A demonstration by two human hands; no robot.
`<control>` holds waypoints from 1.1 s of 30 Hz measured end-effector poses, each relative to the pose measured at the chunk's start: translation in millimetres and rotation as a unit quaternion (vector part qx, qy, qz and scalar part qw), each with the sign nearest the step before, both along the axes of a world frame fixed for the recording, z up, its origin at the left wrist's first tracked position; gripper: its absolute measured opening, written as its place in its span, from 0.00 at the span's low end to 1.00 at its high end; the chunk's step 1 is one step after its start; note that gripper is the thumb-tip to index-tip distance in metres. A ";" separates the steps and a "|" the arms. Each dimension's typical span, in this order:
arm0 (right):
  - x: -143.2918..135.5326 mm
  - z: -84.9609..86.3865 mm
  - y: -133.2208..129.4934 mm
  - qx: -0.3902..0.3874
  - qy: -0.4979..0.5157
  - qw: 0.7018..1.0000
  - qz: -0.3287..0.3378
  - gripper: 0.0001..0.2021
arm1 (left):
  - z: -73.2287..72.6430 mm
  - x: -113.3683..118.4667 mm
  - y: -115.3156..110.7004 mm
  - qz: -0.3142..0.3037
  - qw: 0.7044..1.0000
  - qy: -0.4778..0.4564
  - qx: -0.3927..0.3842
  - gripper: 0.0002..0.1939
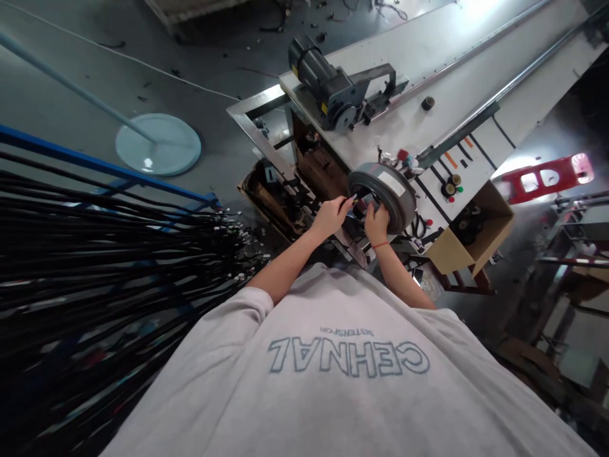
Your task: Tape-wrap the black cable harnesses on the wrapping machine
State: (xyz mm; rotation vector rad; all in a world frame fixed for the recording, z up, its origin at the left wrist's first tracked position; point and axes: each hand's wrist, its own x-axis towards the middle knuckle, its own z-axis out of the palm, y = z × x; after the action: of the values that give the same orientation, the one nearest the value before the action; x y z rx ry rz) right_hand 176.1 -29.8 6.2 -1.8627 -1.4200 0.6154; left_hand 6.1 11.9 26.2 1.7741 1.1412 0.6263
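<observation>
Apparently pinching a wire end (pixel 353 198) in the left hand (pixel 332 216), with the right hand (pixel 377 222) at a big grey reel (pixel 392 186): 2 o'clock from left, 1 o'clock from right. Can't tell right's grip tbh.

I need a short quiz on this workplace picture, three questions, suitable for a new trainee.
1. Where is the wearer's right hand?
A) On the black cylindrical motor
B) At the opening of the dark grey ring-shaped roll
C) On the red plastic frame

2. True or false: in the picture, the open brown cardboard box lies left of the roll.

3. What shape is the base of the slim pale pole?

Key: 1. B; 2. False, it lies right; 3. Round.
</observation>
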 end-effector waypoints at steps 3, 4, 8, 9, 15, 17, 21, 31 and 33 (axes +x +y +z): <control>-7.7 -2.2 -13.9 -0.013 -0.058 0.998 -0.024 0.11 | -3.2 3.6 13.1 -0.009 1.000 -0.019 0.001 0.21; -8.6 -3.6 -14.4 -0.029 -0.071 0.997 -0.020 0.08 | -4.0 2.0 14.7 -0.010 1.000 -0.019 0.002 0.21; -3.4 -7.5 -12.0 -0.043 -0.051 0.998 0.023 0.04 | -8.4 -6.2 12.4 -0.018 1.000 -0.025 0.002 0.21; -1.2 -7.6 -13.8 -0.025 -0.037 0.999 0.030 0.04 | -9.7 -7.2 10.7 -0.019 0.999 -0.030 0.000 0.21; 0.6 2.1 -32.4 -0.016 0.067 0.998 0.015 0.06 | -16.6 -4.2 -3.5 -0.034 0.998 -0.034 -0.030 0.20; -2.8 10.5 -28.8 0.001 0.066 0.997 0.035 0.07 | -20.3 -2.6 -9.0 -0.055 0.998 -0.015 -0.031 0.19; -6.0 26.6 -8.2 0.020 0.046 0.993 0.108 0.11 | -32.7 0.2 -17.0 -0.107 0.994 0.023 -0.016 0.17; 0.3 17.6 1.9 -0.016 -0.154 0.974 0.167 0.23 | -7.6 -2.6 -25.3 -0.081 0.994 0.071 0.014 0.14; -2.3 9.6 6.5 -0.012 -0.153 0.975 0.162 0.24 | 23.2 -14.6 -27.4 -0.039 0.998 0.015 0.053 0.13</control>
State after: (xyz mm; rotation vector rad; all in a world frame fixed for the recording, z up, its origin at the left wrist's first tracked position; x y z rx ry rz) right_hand 173.8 -23.3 15.8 -1.8155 -1.9514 0.5152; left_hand -8.5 -15.5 49.4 1.9144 1.0702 0.6241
